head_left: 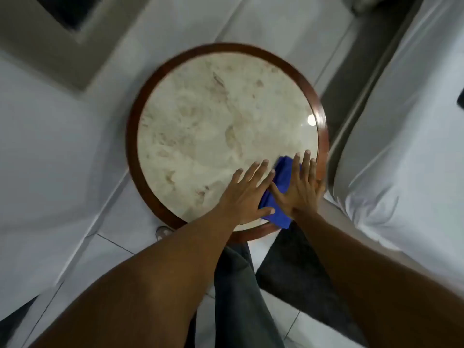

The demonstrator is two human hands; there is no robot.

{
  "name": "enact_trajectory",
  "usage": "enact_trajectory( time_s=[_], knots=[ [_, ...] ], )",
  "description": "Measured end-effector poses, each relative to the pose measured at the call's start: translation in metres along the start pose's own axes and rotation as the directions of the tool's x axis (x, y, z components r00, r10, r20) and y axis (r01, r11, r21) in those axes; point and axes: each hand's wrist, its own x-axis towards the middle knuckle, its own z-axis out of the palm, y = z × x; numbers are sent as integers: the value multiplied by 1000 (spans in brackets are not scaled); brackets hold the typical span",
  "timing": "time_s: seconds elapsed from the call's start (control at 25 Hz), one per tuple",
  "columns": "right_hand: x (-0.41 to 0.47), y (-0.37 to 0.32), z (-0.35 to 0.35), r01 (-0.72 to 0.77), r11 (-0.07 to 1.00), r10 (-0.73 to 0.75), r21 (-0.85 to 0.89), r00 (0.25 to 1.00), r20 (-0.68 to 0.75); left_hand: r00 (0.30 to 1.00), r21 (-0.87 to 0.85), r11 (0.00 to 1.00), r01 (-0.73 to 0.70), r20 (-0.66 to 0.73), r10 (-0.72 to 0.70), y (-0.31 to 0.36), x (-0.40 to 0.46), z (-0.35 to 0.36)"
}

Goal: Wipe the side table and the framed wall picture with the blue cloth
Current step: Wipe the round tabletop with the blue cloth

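The round side table [200, 116] has a pale marble top inside a dark wooden rim and fills the middle of the head view. A blue cloth [283, 177] lies flat at the table's near right edge. My left hand [246, 194] lies palm down with fingers spread over the cloth's left part. My right hand [300, 185] lies flat on its right part, fingers pointing away from me, close to the rim. Both hands press the cloth onto the marble. A framed picture [62, 23] shows at the top left, blurred.
A bed with white sheets [401, 146] stands tight against the table's right side. White bedding or upholstery [37, 159] lies to the left. White floor tiles surround the table. My dark trouser legs [238, 285] and a shoe tip [163, 232] are below the table's near edge.
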Motion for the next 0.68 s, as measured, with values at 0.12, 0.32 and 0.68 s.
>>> enact_trajectory(
  time_s=[0.12,0.32,0.68],
  knots=[
    [-4,24,40,-18,1000,19,-21,999,39,995,1,1000,-27,100,27,7,22,42],
    [-17,22,87,-87,996,87,-20,996,23,995,92,995,-26,100,17,8,38,77],
    [-9,15,92,-98,960,160,261,960,-229,995,-406,914,-1,91,41,28,47,64]
  ],
)
